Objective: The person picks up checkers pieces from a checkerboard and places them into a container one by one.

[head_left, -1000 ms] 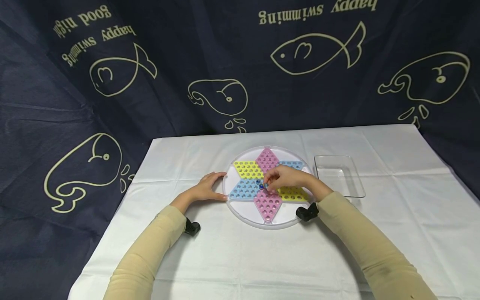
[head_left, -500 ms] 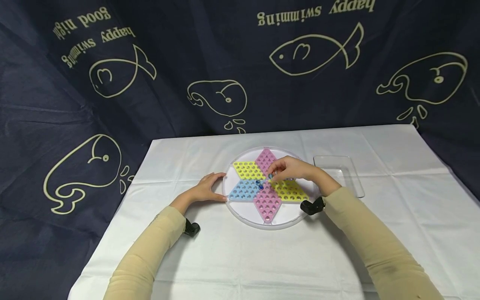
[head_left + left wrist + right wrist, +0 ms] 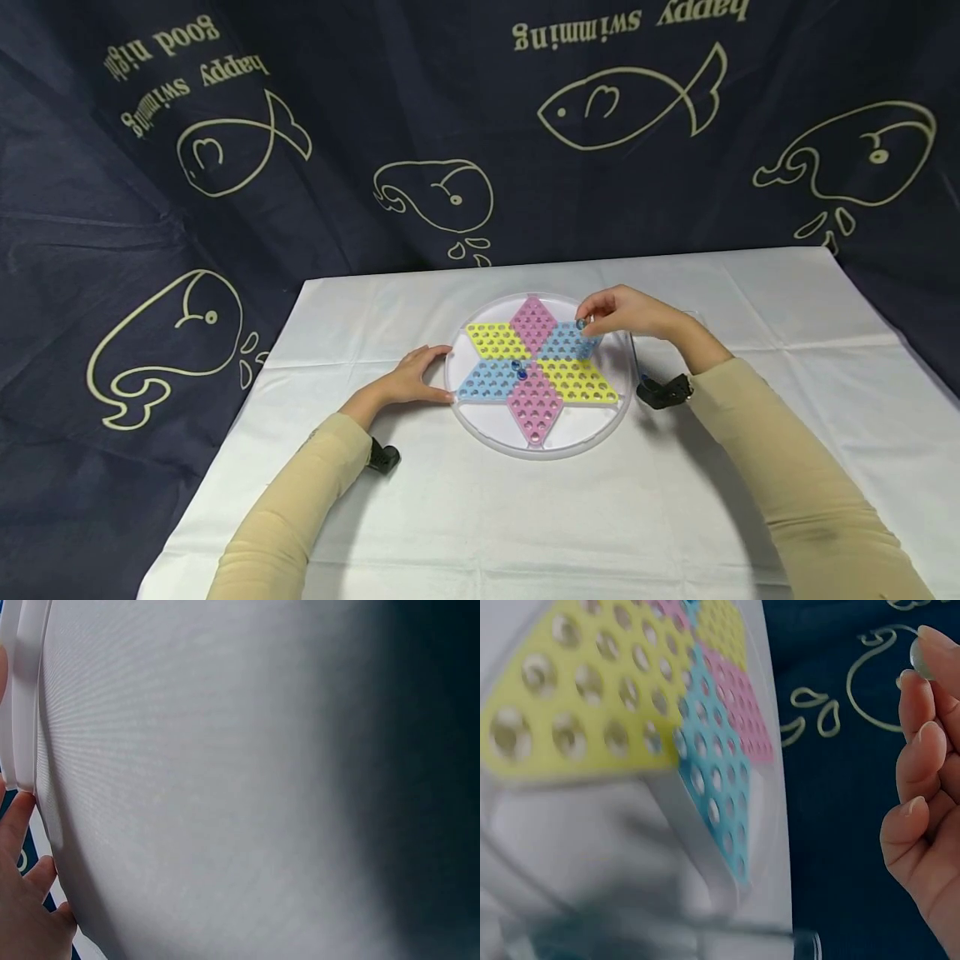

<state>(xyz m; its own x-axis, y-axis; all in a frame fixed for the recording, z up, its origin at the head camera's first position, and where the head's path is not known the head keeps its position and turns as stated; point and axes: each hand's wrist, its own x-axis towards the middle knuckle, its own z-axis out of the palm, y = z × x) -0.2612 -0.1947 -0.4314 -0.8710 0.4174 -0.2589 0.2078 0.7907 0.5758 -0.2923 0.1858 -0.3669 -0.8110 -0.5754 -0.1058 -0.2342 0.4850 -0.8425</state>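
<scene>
A round white Chinese checkers board (image 3: 480, 423) with a pink, yellow and light blue star lies on the table. Two dark blue marbles (image 3: 522, 375) sit near its centre, by the left blue section. My right hand (image 3: 633, 313) pinches a glass marble (image 3: 581, 324) between thumb and forefinger, above the blue section (image 3: 566, 342) at the right. In the right wrist view the marble (image 3: 921, 660) shows at the fingertips, with the other fingers loosely bent. My left hand (image 3: 408, 379) touches the board's left rim, thumb and forefinger spread apart.
A clear plastic box (image 3: 806, 945) stands right of the board, mostly hidden behind the right hand and forearm in the head view. White cloth (image 3: 465, 517) covers the table. A dark curtain (image 3: 337, 125) with fish and whale drawings hangs behind it.
My right hand has moved from the board's centre to the right and away from me, carrying the marble. It uncovers the right blue section and covers most of the box. My left hand stays put.
</scene>
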